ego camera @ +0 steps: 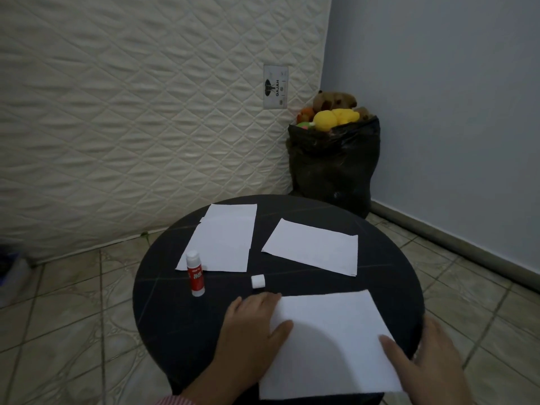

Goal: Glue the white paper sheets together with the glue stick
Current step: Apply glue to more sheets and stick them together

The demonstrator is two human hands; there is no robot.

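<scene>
A white paper sheet (327, 343) lies at the near edge of the round black table (175, 311). My left hand (251, 325) grips its left edge, thumb on top and fingers under the corner. My right hand (426, 361) holds its right edge the same way. A red and white glue stick (195, 273) stands upright and uncapped at the left, on the corner of a stack of white sheets (222, 241). Its white cap (258, 281) lies on the table near the middle. A single white sheet (314, 247) rests at the far right.
A quilted mattress (146, 112) leans upright behind the table. A black bag (333, 165) filled with stuffed toys stands in the corner by the blue wall. Tiled floor surrounds the table.
</scene>
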